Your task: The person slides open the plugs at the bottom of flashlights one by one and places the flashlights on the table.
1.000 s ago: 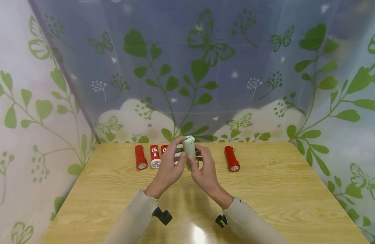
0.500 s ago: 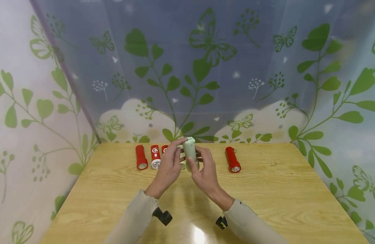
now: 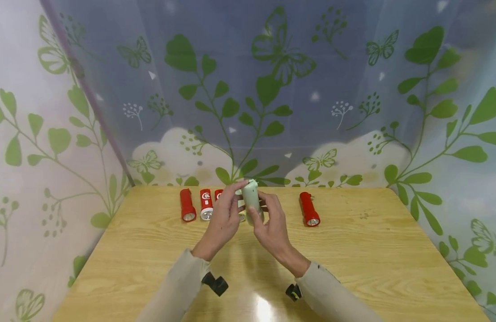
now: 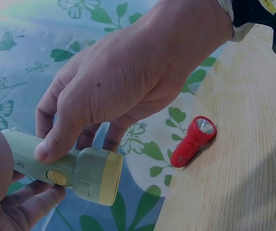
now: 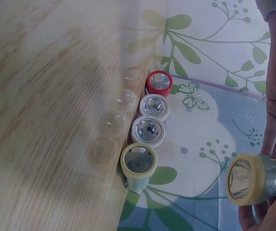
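A pale green flashlight [image 3: 251,197] with a cream lens rim stands tail-up between both hands above the table. My right hand [image 3: 272,223] grips its barrel, the thumb lying along the near side; the left wrist view shows that thumb close to the cream switch [image 4: 57,177]. At the tail end is my left hand [image 3: 223,219], its index finger on the top and other fingers curled around the barrel. In the right wrist view the lens end [image 5: 243,180] protrudes from the fingers, and the palm side of each hand is partly hidden.
Left of the hands, a red flashlight [image 3: 187,205], a red-and-white one [image 3: 206,205] and a second of that kind [image 3: 218,194], half hidden, line the wooden table's [image 3: 352,259] back. Another green flashlight [image 5: 138,163] ends that row. A red flashlight [image 3: 310,210] lies right.
My left thumb has drawn back from the flashlight's near side. The flashlight and right hand stay nearly in place; the head view has shifted slightly.
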Action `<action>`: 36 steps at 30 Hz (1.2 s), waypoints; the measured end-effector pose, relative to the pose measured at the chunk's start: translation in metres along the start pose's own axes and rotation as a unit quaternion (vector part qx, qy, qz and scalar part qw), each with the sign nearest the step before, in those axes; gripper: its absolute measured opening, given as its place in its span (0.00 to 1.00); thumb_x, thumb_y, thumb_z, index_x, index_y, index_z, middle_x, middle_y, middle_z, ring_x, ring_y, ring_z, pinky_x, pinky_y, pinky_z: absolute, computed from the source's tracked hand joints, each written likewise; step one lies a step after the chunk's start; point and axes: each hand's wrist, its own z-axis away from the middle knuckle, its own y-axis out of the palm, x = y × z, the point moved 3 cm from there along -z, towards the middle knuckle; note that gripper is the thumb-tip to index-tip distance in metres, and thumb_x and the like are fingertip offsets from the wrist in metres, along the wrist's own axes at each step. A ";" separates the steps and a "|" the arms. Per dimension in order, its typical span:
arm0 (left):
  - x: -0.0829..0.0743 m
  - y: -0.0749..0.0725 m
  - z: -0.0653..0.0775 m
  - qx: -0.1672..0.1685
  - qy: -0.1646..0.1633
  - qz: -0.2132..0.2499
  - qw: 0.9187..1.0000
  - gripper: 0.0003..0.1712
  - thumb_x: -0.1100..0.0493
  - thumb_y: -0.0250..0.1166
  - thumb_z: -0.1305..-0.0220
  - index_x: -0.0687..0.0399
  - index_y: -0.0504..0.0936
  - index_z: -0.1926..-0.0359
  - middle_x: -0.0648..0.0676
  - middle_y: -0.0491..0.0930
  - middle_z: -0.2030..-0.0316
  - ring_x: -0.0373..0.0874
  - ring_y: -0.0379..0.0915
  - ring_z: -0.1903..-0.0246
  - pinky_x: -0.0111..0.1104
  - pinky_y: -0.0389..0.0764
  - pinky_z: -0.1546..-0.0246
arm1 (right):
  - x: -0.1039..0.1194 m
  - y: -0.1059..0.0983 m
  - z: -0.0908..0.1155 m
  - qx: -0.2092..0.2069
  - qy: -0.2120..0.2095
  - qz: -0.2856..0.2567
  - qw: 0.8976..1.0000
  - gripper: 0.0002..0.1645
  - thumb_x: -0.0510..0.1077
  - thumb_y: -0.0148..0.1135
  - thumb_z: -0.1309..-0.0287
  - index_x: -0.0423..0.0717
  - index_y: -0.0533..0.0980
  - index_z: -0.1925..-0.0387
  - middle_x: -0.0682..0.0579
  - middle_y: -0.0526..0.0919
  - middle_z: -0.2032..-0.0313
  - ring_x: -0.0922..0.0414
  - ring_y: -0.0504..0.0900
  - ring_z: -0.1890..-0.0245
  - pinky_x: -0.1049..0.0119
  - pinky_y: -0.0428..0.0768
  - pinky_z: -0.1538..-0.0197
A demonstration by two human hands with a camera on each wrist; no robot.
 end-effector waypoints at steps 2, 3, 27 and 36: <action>0.000 0.000 0.000 0.001 0.000 -0.002 1.000 0.27 0.70 0.39 0.21 0.50 0.69 0.29 0.60 0.70 0.33 0.61 0.80 0.42 0.43 0.86 0.50 | 0.000 0.000 0.000 -0.001 0.000 -0.002 1.000 0.24 0.40 0.64 0.33 0.41 0.74 0.37 0.42 0.79 0.51 0.46 0.81 0.53 0.51 0.85 0.53; 0.000 0.000 0.000 0.001 -0.001 -0.003 1.000 0.27 0.70 0.39 0.21 0.50 0.69 0.29 0.60 0.70 0.33 0.61 0.80 0.42 0.43 0.86 0.50 | 0.000 0.000 0.000 0.000 0.000 -0.003 1.000 0.24 0.40 0.64 0.33 0.41 0.74 0.37 0.42 0.79 0.51 0.46 0.81 0.53 0.51 0.85 0.53; -0.002 0.003 -0.002 0.000 -0.009 -0.012 1.000 0.29 0.73 0.40 0.24 0.50 0.70 0.30 0.59 0.71 0.34 0.59 0.81 0.44 0.43 0.87 0.51 | -0.001 -0.003 -0.001 -0.001 -0.019 0.020 1.000 0.25 0.39 0.64 0.33 0.41 0.73 0.37 0.42 0.79 0.51 0.49 0.81 0.52 0.54 0.85 0.54; -0.005 0.002 -0.003 0.003 -0.018 -0.013 1.000 0.29 0.72 0.39 0.23 0.49 0.70 0.30 0.59 0.71 0.35 0.59 0.80 0.43 0.44 0.86 0.50 | -0.001 -0.005 -0.002 0.001 -0.022 0.025 0.999 0.25 0.39 0.64 0.33 0.42 0.73 0.37 0.42 0.79 0.51 0.49 0.81 0.52 0.54 0.86 0.53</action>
